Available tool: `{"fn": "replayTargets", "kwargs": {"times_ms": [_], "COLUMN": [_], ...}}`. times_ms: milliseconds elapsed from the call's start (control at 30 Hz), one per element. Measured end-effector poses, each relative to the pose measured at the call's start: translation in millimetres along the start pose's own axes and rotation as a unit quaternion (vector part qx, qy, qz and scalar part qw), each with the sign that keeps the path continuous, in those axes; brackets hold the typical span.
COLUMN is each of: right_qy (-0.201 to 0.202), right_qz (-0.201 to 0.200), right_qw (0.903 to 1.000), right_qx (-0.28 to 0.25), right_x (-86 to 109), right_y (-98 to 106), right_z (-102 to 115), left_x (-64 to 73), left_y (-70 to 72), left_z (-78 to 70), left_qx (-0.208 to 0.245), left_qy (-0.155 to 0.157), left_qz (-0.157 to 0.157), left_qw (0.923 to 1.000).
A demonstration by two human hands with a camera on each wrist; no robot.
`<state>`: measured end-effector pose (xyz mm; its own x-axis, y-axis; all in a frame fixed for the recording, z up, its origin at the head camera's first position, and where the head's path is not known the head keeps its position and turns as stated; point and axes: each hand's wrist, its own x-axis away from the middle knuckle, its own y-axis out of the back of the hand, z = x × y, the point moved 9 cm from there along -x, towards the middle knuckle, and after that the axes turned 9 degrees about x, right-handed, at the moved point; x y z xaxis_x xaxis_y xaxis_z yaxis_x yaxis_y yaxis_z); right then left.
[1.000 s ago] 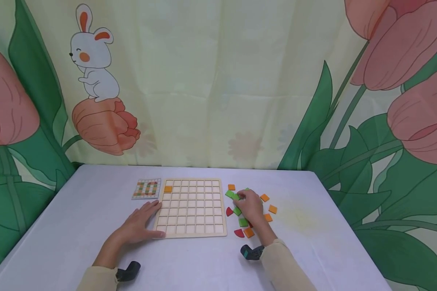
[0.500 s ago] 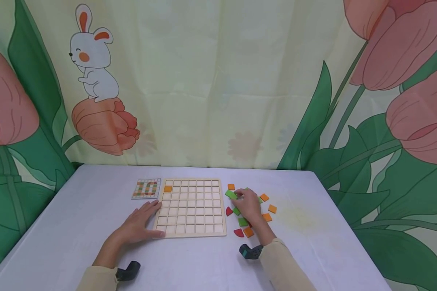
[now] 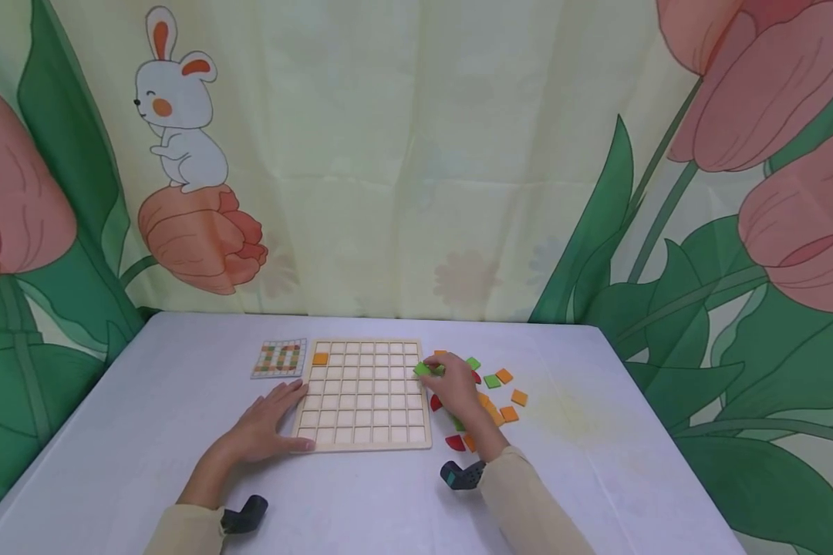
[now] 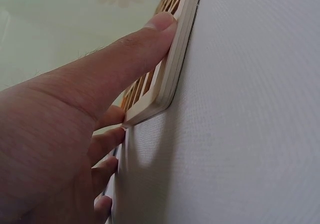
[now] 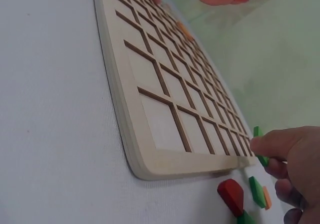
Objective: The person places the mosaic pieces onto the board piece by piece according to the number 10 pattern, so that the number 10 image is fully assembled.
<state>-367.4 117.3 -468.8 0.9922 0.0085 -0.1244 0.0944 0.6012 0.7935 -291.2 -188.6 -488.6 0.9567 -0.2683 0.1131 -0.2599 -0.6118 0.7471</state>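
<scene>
Done: one orange tile [image 3: 320, 359] in the board [image 3: 368, 447], near its far left corner. Remaining, I judge: loose tiles [image 3: 519, 398] beside it. My right hand [image 3: 456, 387] pinches a green tile [image 3: 422, 369] at the right edge; my left hand [image 3: 267, 428], fingers extended, touches the left.

A square wooden grid board [image 3: 362, 396] lies on a white cloth [image 3: 576, 478], with a multicoloured printed card [image 3: 278, 358] just left of its far-left corner. An orange square tile [image 3: 320, 359] sits in the leftmost column, second row from the back. The left hand [image 3: 265, 426] is at the board's left side. To the right lie red quarter-circle tiles [image 3: 455, 443], green square tiles [image 3: 492, 381] and loose orange square tiles [image 3: 520, 398], some beneath the right hand [image 3: 454, 385], whose pinched green tile [image 3: 421, 370] seems to be over the right rim. Behind hangs a cream printed curtain [image 3: 354, 154].
</scene>
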Motion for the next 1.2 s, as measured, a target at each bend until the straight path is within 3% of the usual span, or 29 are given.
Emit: {"fn": "replayTargets", "kwargs": {"times_ms": [600, 867, 1200], "right_qy": [0.092, 0.094, 0.11], "right_qz": [0.043, 0.061, 0.055], "right_qw": [0.9945, 0.9932, 0.9921], "right_qx": [-0.027, -0.031, -0.024], "right_x": [-6.3, -8.2, -7.6], "right_y": [-22, -34, -39], "right_z": [56, 66, 80], "left_x": [-2.7, -2.6, -1.1], "left_y": [2.2, 0.4, 1.6], "left_z": [3.7, 4.8, 2.5], "left_qx": [-0.003, 0.0, 0.007], "left_qy": [-0.007, 0.006, 0.012], "left_qz": [-0.012, -0.008, -0.006], "left_qw": [0.9999, 0.9999, 0.9999]}}
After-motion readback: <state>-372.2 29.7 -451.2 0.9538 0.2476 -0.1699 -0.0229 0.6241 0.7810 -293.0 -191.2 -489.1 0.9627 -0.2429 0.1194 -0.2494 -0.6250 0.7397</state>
